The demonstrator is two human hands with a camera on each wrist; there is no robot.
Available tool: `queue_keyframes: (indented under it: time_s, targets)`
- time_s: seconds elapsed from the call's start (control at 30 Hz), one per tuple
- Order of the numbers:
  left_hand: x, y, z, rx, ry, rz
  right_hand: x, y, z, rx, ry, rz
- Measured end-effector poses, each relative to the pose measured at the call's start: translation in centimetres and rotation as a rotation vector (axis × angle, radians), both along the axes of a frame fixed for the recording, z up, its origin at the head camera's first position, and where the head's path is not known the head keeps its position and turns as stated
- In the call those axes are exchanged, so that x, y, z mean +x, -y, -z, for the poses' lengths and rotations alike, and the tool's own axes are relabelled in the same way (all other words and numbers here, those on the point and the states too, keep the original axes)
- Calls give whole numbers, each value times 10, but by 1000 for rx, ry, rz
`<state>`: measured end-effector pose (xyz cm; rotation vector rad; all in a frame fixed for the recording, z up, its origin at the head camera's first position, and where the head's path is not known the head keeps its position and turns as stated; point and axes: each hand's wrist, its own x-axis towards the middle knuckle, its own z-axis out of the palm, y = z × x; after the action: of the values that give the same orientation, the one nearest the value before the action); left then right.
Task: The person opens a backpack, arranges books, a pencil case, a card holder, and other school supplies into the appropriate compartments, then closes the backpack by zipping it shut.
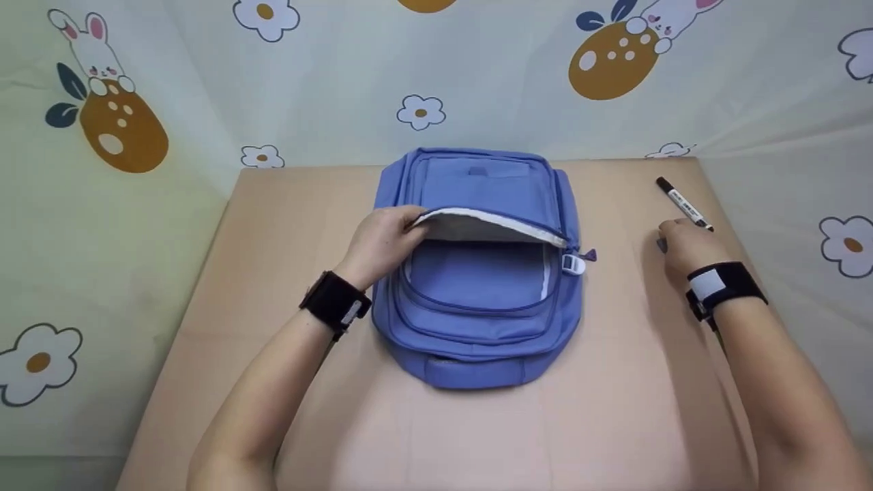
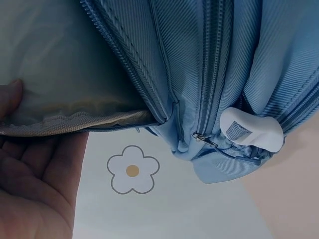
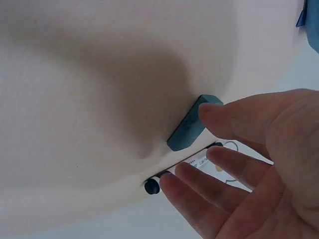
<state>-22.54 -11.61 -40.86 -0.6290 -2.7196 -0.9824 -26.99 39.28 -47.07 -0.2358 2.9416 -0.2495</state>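
Observation:
A blue backpack (image 1: 477,327) lies flat with its front pocket unzipped. My left hand (image 1: 385,242) pinches the edge of the pocket flap (image 1: 491,218) and holds it raised, thumb inside and fingers under it; the pale lining (image 2: 60,74) shows in the left wrist view. At the right, my right hand (image 1: 689,244) is over a small dark teal block (image 3: 192,127). Its thumb overlaps one end of the block, and the fingers are spread apart; whether the thumb touches it I cannot tell. Beyond those fingers lies a black-and-white marker (image 1: 684,203).
The backpack rests on a tan tabletop (image 1: 307,382). A white buckle (image 1: 573,264) and a small purple-blue tab (image 1: 589,255) stick out from its right side. Patterned cloth (image 1: 327,102) with flowers and rabbits stands around the table's back and sides.

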Motion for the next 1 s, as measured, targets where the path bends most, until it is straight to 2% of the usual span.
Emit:
queue_keyframes:
  time_s: [0.13, 0.27, 0.63, 0.8, 1.0]
  targets:
    - [-1, -4, 0, 9, 26, 13, 2, -2, 0, 2, 10, -12]
    - [-1, -4, -1, 14, 40, 12, 1, -2, 2, 8, -15, -8]
    - [-2, -1, 0, 14, 24, 13, -3, -5, 9, 36, -108, -35]
    - [-1, 0, 0, 17, 12, 12, -4, -5, 10, 29, -109, -18]
    - [-1, 0, 1, 7, -4, 11, -6, -8, 12, 12, -129, -38]
